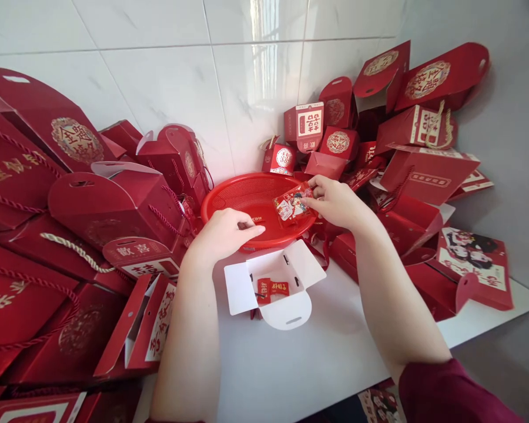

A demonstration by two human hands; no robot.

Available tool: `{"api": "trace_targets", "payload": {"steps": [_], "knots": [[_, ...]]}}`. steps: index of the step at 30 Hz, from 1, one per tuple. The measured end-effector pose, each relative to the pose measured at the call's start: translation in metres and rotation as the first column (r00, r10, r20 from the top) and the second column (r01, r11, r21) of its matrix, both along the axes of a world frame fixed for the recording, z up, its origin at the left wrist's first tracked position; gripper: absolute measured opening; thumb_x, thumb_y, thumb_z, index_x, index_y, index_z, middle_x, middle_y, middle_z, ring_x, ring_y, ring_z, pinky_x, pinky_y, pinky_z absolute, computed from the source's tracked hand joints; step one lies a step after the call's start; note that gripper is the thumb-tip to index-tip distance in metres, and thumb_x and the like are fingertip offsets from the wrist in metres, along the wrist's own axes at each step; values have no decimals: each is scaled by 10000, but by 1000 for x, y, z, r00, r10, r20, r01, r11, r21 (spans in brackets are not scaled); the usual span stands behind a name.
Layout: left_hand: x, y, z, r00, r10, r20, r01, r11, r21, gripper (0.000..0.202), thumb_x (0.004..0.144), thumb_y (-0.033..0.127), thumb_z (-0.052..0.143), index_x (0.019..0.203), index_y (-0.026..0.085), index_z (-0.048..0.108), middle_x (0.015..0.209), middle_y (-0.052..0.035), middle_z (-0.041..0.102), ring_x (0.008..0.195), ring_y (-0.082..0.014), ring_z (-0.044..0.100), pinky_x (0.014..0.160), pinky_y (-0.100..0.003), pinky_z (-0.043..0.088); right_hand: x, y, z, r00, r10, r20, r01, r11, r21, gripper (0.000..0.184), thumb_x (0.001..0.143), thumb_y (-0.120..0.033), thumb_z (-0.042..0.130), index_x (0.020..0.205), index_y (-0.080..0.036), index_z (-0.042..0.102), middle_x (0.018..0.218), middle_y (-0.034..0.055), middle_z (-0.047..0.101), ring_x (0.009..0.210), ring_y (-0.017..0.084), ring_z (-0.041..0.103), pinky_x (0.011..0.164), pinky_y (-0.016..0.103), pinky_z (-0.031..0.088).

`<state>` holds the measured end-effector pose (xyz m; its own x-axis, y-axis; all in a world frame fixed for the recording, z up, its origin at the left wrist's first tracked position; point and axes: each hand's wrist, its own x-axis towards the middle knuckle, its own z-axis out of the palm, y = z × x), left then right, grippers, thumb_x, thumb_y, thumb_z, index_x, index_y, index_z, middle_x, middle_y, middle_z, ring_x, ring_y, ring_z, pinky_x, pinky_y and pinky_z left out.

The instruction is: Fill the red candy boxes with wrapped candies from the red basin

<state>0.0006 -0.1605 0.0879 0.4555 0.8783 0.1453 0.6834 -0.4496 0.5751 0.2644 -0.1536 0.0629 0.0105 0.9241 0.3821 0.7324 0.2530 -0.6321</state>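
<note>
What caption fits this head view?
Right hand holds a red packet over a red basket; open gift box below.

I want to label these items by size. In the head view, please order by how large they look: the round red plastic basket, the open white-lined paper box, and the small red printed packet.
1. Round red plastic basket
2. Open white-lined paper box, nearer the camera, so its rank is less sure
3. Small red printed packet, held in the right hand
</note>
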Motion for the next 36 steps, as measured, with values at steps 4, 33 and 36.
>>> {"api": "trace_targets", "payload": {"steps": [4,33,36], "knots": [[1,-4,0,989,103,105,-103,995,-4,378,739,567,735,818,198,722,863,-66,749,747,-214,661,672,-321,496,-7,-6,7,932,253,-258,-256,966,26,279,835,-412,699,978,-211,568,816,18,674,660,159,599,601,283,457],[10,-1,-2,772,111,625,79,960,-268,393,723,381,811,1058,184,752,1048,-73,771,943,-244,714,871,-379,557,-53,-17,6,694,452,-561,-510,858,60,314,816,-457,724,828,-147,678,800,36,698,695,129,612,679,267,506],[10,1,-4,783,97,614,81,963,-256,335,728,360,807,997,167,759,1009,-70,776,928,-240,715,851,-366,557,-53,-19,8,687,474,-551,-552,833,27,294,802,-427,740,821,-142,669,801,36,695,690,126,605,673,265,497]]}}
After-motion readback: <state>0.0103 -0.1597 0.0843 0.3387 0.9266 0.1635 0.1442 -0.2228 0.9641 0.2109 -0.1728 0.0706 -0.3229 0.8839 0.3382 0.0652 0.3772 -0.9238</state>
